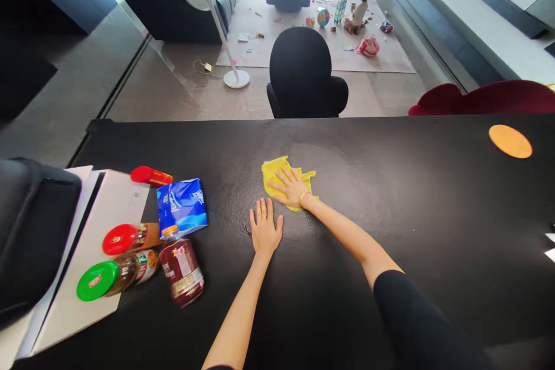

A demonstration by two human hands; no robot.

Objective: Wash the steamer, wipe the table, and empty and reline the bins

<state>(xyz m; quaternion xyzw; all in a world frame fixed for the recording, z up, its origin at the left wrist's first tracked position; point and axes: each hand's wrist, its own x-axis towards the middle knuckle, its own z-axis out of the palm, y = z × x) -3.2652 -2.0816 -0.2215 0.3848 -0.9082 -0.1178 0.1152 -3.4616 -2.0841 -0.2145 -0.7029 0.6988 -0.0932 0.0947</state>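
My right hand lies flat with fingers spread on a crumpled yellow cloth, pressing it against the black tabletop. Wet-looking streaks show on the surface around the cloth. Just below and to the left, my left hand rests palm down on the bare table, fingers stretched out and holding nothing. A small dark mark is beside its thumbless edge.
On the left are a blue packet, a dark red bottle with an orange cap, a red-lidded jar, a green-lidded jar and a red tube. An orange disc lies far right. A black chair stands behind the table.
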